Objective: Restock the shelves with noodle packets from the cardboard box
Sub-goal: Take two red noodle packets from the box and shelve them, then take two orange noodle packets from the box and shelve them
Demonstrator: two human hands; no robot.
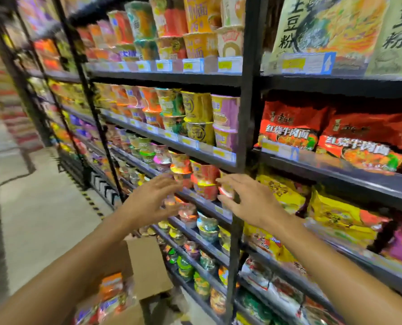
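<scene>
Left hand [152, 199] and right hand [247, 202] apart, fingers spread, holding nothing, reaching toward stacked noodle cups [204, 181] between fingertips. Cardboard box [146, 266] below left forearm, packets inside. Risk: careless nudge toppling stack off shelf [209, 207] edge.

Bright, even store light, soft motion blur throughout, jagged smearing and wide-angle bending strongest toward the left edge
</scene>
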